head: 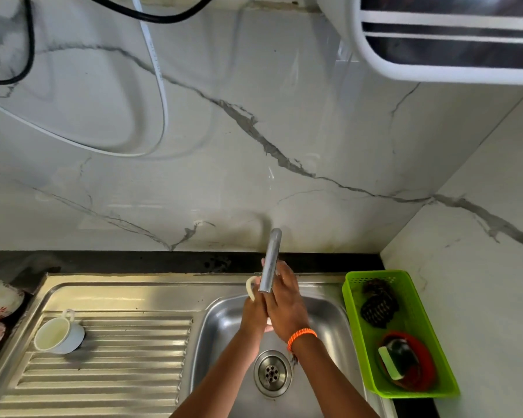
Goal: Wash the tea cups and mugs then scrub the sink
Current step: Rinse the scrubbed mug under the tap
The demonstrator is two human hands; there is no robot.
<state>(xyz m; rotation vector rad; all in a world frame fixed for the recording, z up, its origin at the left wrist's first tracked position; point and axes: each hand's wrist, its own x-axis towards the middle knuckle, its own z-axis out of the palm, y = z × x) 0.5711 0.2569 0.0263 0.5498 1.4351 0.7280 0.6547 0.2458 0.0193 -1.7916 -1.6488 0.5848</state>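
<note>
Under the faucet, both hands meet over the sink: left hand grips a white cup, its handle poking out just above, right hand pressed flat against it. Well left of them, another mug lies tipped on the drainboard.

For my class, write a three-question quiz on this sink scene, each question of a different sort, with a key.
1. True or false: the white cup on the drainboard lies on its side.
2. Where is the green basket? A) right of the sink B) on the drainboard C) in the sink
3. Fill in: both hands hold a cup under the ____.

Key
1. True.
2. A.
3. Tap; the left hand and right hand meet just below its spout.
</note>
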